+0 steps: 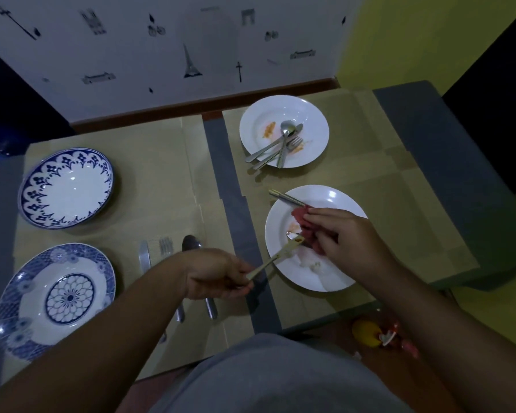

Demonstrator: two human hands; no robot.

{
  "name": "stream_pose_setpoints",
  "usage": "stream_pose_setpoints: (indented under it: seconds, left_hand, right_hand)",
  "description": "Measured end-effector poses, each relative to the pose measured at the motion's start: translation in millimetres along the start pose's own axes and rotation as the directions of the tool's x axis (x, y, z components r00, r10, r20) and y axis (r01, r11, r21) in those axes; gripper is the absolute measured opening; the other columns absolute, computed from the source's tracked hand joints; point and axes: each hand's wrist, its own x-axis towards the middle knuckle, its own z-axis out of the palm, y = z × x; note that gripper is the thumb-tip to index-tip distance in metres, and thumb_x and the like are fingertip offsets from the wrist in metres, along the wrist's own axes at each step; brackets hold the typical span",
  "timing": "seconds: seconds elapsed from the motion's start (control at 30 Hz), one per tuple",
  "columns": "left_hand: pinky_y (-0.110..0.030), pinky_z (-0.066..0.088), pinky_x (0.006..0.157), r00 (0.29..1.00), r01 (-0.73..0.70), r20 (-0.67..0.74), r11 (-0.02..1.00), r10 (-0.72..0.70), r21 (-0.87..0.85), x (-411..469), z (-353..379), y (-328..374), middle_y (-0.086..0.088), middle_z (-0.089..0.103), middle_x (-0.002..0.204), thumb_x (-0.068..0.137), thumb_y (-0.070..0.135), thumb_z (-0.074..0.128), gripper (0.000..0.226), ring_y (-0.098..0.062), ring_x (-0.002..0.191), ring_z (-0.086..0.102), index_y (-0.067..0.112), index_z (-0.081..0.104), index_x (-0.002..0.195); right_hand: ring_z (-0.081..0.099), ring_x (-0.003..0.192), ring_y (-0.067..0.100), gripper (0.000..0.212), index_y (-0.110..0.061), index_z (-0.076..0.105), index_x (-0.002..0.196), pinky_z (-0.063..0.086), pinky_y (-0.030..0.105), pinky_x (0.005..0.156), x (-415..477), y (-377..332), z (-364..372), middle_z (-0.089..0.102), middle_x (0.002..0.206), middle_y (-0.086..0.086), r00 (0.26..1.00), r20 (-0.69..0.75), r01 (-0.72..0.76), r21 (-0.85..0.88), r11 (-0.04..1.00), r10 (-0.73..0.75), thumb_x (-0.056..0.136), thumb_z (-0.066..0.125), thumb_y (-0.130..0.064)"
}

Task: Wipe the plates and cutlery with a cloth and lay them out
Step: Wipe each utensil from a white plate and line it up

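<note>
Nearest you, your left hand (218, 274) is closed around the handle of a gold-toned fork (276, 257), its tines over the near white plate (283, 225). Far left lie two blue-patterned plates, one rear (66, 187) and one near (55, 296). Beside them rest a knife (144, 254), a second fork (166, 245) and a spoon (191, 244). Your right hand (346, 234) pinches a red cloth (303, 222) against the near white plate. Behind, a stained white plate (316, 114) holds a spoon, fork and knife piled together (282, 144).

Grey top (274, 380), 2 bare forearms
</note>
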Motion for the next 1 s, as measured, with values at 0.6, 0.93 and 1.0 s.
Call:
stream_pose_setpoints:
  seconds: [0.6, 0.93, 1.0]
  left_hand:
    - [-0.024, 0.056, 0.062, 0.961, -0.255, -0.068, 0.952, 0.269, 0.167, -12, 53, -25, -0.017, 0.065, 0.076, 0.093, -0.011, 0.055, 0.017, -0.017, 0.063, 0.063, -0.012, 0.067, 0.105]
    - [-0.034, 0.059, 0.074, 0.942, -0.293, -0.075, 0.912, 0.326, 0.287, -11, 61, -25, -0.027, 0.073, 0.093, 0.088, -0.010, 0.060, 0.020, -0.027, 0.079, 0.066, -0.004, 0.073, 0.102]
    - [-0.029, 0.058, 0.069, 0.937, -0.301, -0.094, 0.912, 0.337, 0.278, -10, 61, -28, -0.024, 0.074, 0.091, 0.088, -0.011, 0.060, 0.021, -0.026, 0.079, 0.067, -0.002, 0.074, 0.103]
  right_hand:
    - [0.063, 0.096, 0.016, 0.032, -0.016, 0.075, 0.106, 0.042, 0.027, 0.089, -16, 0, 33, 0.072, 0.112, -0.002, 0.974, 0.170, 0.188, -0.222, 0.957, -0.152, 0.086, 0.050, -0.016]
    - [0.061, 0.098, 0.022, 0.029, -0.018, 0.073, 0.112, 0.045, 0.031, 0.091, -18, 17, 25, 0.071, 0.113, -0.002, 0.981, 0.171, 0.138, -0.279, 0.950, -0.093, 0.086, 0.061, -0.013]
    - [0.065, 0.086, 0.022, 0.031, -0.015, 0.075, 0.104, 0.043, 0.022, 0.087, 3, 27, 16, 0.075, 0.098, 0.000, 0.990, 0.132, 0.090, -0.279, 0.956, -0.055, 0.088, 0.049, -0.022]
